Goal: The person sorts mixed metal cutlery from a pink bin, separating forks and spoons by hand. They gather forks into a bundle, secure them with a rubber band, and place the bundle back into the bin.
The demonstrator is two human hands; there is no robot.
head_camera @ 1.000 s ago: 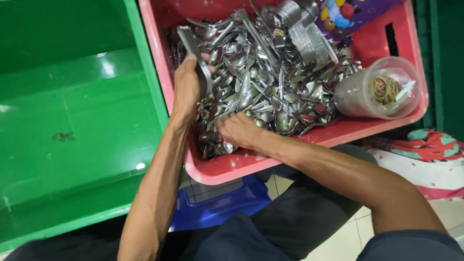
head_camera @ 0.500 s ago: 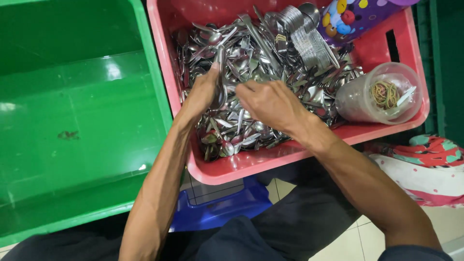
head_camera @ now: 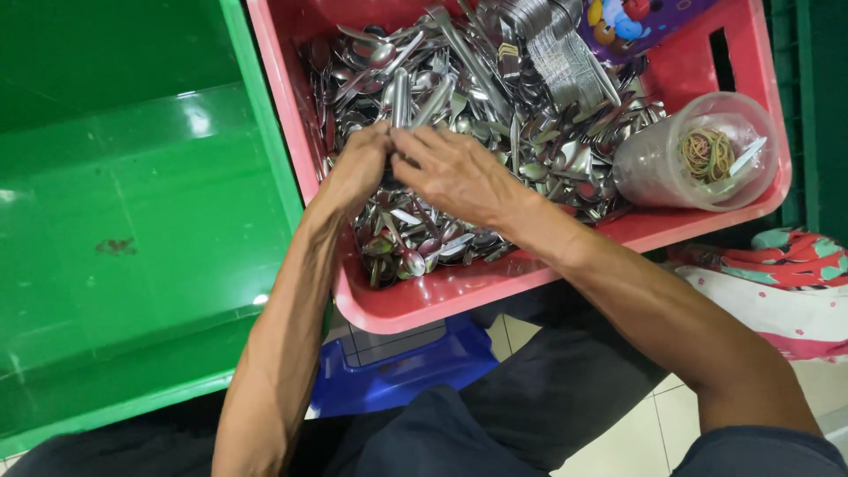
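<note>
Findings at this moment: my left hand (head_camera: 358, 168) and my right hand (head_camera: 455, 172) now meet over the near-left part of the pile of steel cutlery (head_camera: 495, 115) inside the red crate (head_camera: 415, 300). Both are curled closed, fingertips touching, around a small bunch of spoon handles (head_camera: 402, 97) that stands up out of the grip and points away from me. The bowls of those pieces are hidden under my fingers, so I cannot count them.

Change noted: a second ago my left hand lay flat along the crate's left wall and my right hand was dug into the heap near the front rim, well apart from it. Half a second ago the two had drawn close above the pile. Now they are joined on one bundle. I judge that loose pieces have been gathered and are being squared up together in the grip, while the bulk of the cutlery remains unsorted in the crate.

Otherwise unchanged: the clear plastic cup (head_camera: 698, 155) holding rubber bands (head_camera: 707, 152) lies on its side in the crate's right corner; a colourful printed container (head_camera: 636, 22) sits at the far edge; the green bin (head_camera: 132, 230) stands to the left, with nothing from the pile in it. A blue stool (head_camera: 406, 371) shows below the crate.
</note>
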